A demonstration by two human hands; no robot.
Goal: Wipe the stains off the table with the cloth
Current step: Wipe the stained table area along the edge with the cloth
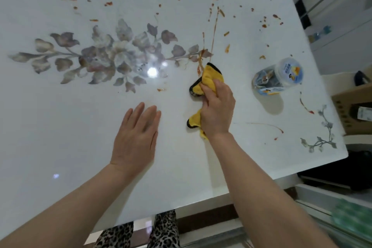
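A glossy white table [60, 127] with a grey flower print fills the view. Orange-brown stains [214, 32] streak and speckle its far and right parts, with a long smear running down to the cloth. My right hand [218, 108] presses a bunched yellow cloth with black edging [211, 75] onto the table at the near end of that smear. My left hand [136, 137] lies flat on the table to the left, fingers together, holding nothing. More thin streaks [279, 129] mark the right near corner.
A clear plastic jar with a blue-and-yellow label [279, 77] stands on the table right of the cloth. The table's right edge [330, 86] borders a cardboard box [354, 106] and furniture. The near edge is by my legs.
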